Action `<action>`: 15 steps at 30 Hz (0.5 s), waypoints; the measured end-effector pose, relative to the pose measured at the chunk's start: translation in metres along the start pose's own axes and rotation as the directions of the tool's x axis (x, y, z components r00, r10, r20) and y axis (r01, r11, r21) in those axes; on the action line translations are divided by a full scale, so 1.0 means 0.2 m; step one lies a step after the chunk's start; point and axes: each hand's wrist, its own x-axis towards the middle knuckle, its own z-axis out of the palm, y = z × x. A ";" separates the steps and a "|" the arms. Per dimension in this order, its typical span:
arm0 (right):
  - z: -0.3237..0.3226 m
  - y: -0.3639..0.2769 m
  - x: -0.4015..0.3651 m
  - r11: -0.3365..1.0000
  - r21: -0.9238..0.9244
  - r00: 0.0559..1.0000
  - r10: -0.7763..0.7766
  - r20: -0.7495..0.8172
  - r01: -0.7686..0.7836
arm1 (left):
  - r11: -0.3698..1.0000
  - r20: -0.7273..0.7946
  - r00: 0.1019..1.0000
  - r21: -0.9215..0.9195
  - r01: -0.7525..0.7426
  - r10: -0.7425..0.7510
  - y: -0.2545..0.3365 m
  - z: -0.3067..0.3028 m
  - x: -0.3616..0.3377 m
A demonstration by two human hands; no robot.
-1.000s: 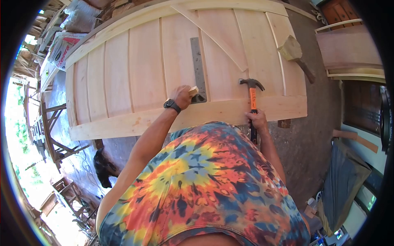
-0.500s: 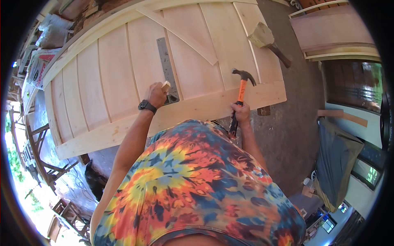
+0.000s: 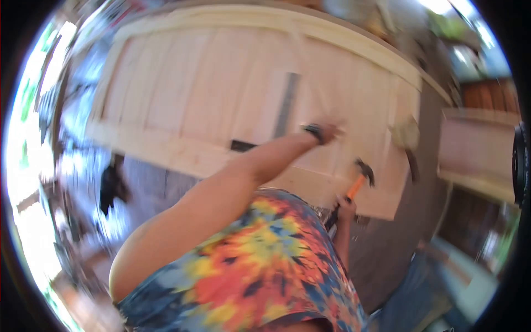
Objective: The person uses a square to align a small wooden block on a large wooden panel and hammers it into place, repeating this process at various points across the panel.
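My right hand [image 3: 346, 208] grips the handle of a claw hammer [image 3: 357, 188] with an orange section and a black head, near the front edge of a pale wooden door panel [image 3: 221, 94]. Stretched across the panel, my left hand [image 3: 332, 131] is smeared by motion; its fingers and anything in them cannot be made out. A dark watch [image 3: 314, 131] is on that wrist. To its left lies a metal square [image 3: 286, 105], its black stock [image 3: 242, 145] near the front rail and partly behind my forearm. A thin wooden strip [image 3: 312, 77] slants across the boards beyond my left hand.
A wooden mallet [image 3: 406, 133] lies at the panel's right end, its dark handle over the edge. Another framed wooden panel [image 3: 478, 141] stands farther right. Something black [image 3: 113, 185] is below the panel at left. A dark cloth [image 3: 412, 290] hangs at lower right.
My left hand has left the square's lower end and swung right across the panel. The view has turned and blurred. My right hand still grips the hammer.
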 end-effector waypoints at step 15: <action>0.03 -0.13 0.01 0.990 -0.137 0.996 0.045 0.080 -0.034 | 0.973 0.062 0.973 0.068 0.219 -0.223 0.19 -0.14 0.07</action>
